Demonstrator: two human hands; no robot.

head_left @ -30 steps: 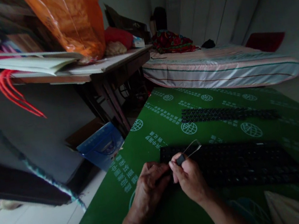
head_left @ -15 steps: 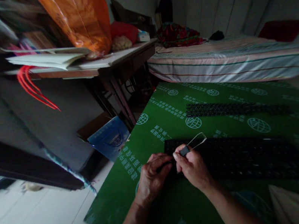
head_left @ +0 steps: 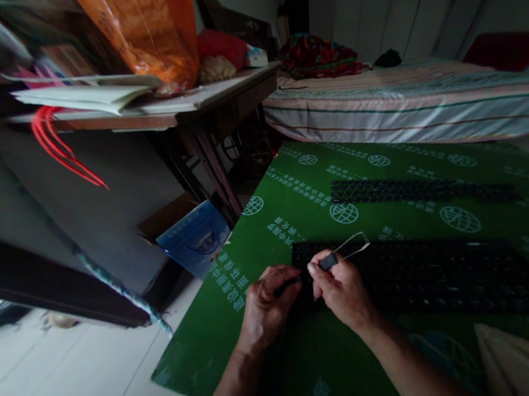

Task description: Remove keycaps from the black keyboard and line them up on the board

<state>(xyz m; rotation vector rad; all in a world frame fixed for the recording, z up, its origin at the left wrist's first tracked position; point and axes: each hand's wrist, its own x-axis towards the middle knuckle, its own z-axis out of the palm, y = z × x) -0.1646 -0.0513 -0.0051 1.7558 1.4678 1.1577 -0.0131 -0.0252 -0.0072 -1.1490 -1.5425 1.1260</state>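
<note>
A black keyboard (head_left: pixel 424 273) lies on the green board (head_left: pixel 220 354), reaching from my hands off to the right. Over its left end, my right hand (head_left: pixel 344 293) is closed around a keycap puller (head_left: pixel 328 261) with a dark handle. The puller's thin wire loops stick out up and to the right. Just beside it, my left hand (head_left: pixel 267 306) has thumb and fingers pinched together at the keyboard's left edge. Something small and dark shows between those fingers, too dim to name. Farther back, black keycaps (head_left: pixel 405 191) sit in several rows on the board.
Beige cloth (head_left: pixel 524 357) lies at the board's lower right. Left of the board stand a blue box (head_left: pixel 198 239) and a table (head_left: pixel 226 93) carrying papers and an orange bag (head_left: pixel 156 33). A bed (head_left: pixel 397 111) with striped bedding is behind the board.
My hands have drawn slightly apart, leaving a small gap between the fingertips. The puller stays in my right hand. The whole view has shifted a little.
</note>
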